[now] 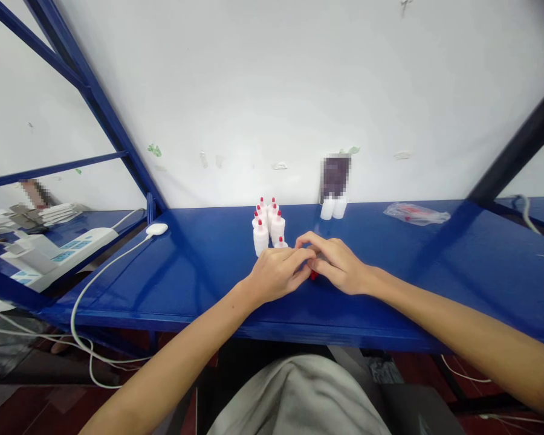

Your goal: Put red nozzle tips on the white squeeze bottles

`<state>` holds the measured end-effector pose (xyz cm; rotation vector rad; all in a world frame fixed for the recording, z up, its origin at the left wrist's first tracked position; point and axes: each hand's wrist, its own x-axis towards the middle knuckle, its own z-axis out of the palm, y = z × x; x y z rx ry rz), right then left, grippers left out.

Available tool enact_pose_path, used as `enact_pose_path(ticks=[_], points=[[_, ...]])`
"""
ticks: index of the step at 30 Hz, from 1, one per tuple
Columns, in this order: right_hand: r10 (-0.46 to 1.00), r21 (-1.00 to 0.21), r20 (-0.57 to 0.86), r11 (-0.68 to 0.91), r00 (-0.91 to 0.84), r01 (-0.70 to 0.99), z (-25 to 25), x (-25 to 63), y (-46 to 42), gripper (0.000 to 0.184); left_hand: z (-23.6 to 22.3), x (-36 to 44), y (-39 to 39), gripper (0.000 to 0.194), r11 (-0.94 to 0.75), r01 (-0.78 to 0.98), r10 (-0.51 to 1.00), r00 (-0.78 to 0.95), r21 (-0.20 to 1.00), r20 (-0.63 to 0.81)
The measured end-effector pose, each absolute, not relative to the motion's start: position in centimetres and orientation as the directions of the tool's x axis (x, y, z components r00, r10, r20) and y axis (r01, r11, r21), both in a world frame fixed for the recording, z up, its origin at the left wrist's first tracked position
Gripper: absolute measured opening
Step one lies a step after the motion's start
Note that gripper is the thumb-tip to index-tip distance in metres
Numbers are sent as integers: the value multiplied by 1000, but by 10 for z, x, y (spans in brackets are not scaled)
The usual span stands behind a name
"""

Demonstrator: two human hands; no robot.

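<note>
My left hand [281,273] and my right hand [338,264] meet above the front part of the blue table, fingertips touching. Both have curled, closed fingers, and whatever lies between them is mostly hidden. A small red piece [314,275] shows just below the fingertips; I cannot tell whether it is held or lies on the table. Right behind my left hand, several white squeeze bottles [261,240] with red tips stand upright in a cluster. The nearest red-tipped bottle [280,243] is partly covered by that hand.
Two white bottles without red tips [327,209] stand at the back by a blurred dark rectangle [336,175]. A clear plastic bag [417,213] with red bits lies back right on the blue table [199,260]. At left are a white cable end [156,229] and a power strip [81,244].
</note>
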<state>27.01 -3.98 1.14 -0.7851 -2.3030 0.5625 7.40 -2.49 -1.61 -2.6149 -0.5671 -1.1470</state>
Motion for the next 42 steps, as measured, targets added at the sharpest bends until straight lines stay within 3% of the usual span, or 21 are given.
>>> enact_pose_path(ticks=[10, 14, 19, 23, 30, 37, 42], points=[[657, -567, 445, 733, -608, 376, 9, 268, -39, 24, -15, 78, -27, 20, -873, 484, 317, 653, -56, 688], [657, -584, 471, 732, -588, 351, 7, 270, -31, 26, -8, 74, -30, 19, -857, 505, 448, 627, 105, 637], [777, -645, 499, 629, -384, 434, 1, 279, -15, 35, -1, 65, -26, 15, -644, 672, 682, 290, 365, 671], [820, -689, 544, 558, -178, 463, -3, 289, -5, 29, 1, 62, -20, 13, -518, 733, 757, 154, 441, 635], [802, -774, 597, 581, -15, 251, 0, 297, 2, 14, -2, 61, -14, 24, -492, 769, 785, 190, 408, 590], [704, -755, 654, 625, 276, 198, 25, 332, 52, 18, -8, 63, -9, 26, -457, 832, 793, 221, 314, 568], [681, -781, 616, 593, 395, 196, 35, 361, 117, 18, -8, 64, -9, 25, -432, 854, 794, 208, 289, 571]])
